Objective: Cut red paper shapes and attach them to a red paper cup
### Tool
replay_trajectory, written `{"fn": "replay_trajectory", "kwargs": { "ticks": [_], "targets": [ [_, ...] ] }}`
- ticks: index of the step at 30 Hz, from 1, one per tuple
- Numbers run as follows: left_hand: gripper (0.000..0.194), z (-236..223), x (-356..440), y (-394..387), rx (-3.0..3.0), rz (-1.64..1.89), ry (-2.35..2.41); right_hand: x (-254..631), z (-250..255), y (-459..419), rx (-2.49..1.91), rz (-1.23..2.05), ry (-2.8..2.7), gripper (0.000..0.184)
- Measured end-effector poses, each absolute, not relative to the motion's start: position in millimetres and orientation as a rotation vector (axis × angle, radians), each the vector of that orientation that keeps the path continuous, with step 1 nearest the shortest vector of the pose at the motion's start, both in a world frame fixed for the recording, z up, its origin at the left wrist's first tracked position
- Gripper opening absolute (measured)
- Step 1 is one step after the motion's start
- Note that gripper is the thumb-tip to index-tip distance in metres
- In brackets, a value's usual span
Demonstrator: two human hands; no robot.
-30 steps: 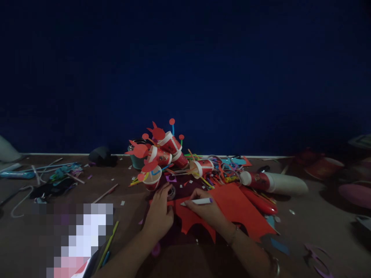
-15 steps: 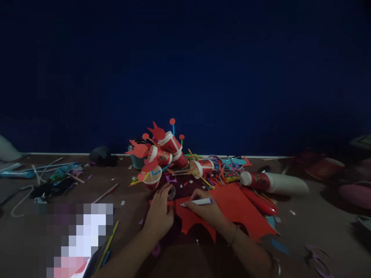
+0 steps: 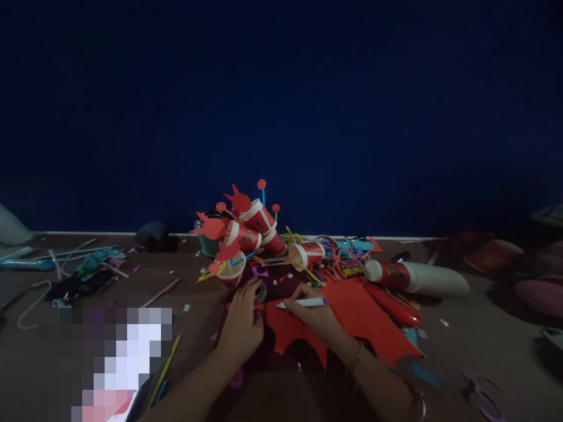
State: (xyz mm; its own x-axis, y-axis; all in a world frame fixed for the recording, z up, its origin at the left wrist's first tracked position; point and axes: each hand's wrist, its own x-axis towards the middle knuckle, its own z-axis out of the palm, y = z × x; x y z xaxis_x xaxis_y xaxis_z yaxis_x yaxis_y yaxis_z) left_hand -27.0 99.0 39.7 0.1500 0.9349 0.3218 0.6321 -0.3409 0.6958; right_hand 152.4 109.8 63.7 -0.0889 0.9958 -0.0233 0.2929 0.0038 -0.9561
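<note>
Marker shifted slightly R & farther from the person since prev. frame, carried w/ R hand; L hand & red paper left as they were.
Marker is pinched btwn thumb & fingers of R hand, tip over the left part of red paper; whether contact is made can't be told. L hand is laid at the paper's left end, fingers approx. together, thumb set a bit apart, tape roll just beside the fingertips. Paper's near edge is cut in points & curves. Beyond the hands, red-and-white cups are piled, red paper shapes attached to some; one more cup is laid on its side. To the R, a long white roll is seen lying w/ a red-and-white end.
</note>
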Motion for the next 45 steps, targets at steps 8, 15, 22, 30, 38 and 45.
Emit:
{"fn": "replay_trajectory", "kwargs": {
  "ticks": [8, 15, 22, 30, 38, 45],
  "targets": [
    [0.064, 41.3, -26.5, 98.3, 1.999, 1.034, 1.498, 151.1, 58.0, 110.2, -1.402, 1.081, -1.538, 0.018],
    [0.062, 41.1, -26.7, 98.4, 2.0, 1.032, 1.491, 151.6, 59.2, 110.9, -1.4, 1.073, -1.521, 0.02],
    [0.057, 45.4, -25.7, 97.0, 2.013, 0.989, 1.503, 156.0, 61.8, 116.1, -1.217, 1.174, -1.403, 0.024],
    [0.082, 49.5, -23.1, 94.8, 2.032, 0.822, 1.583, 158.7, 67.6, 111.5, -1.251, 1.071, -1.438, 0.024],
    [0.069, 50.4, -24.8, 95.3, 2.075, 0.846, 1.551, 155.2, 57.2, 111.8, -1.404, 1.066, -1.465, 0.024],
    [0.065, 46.9, -26.2, 96.1, 2.091, 0.933, 1.506, 153.6, 64.0, 108.4, -1.452, 1.052, -1.5, 0.02]
  ]
}}
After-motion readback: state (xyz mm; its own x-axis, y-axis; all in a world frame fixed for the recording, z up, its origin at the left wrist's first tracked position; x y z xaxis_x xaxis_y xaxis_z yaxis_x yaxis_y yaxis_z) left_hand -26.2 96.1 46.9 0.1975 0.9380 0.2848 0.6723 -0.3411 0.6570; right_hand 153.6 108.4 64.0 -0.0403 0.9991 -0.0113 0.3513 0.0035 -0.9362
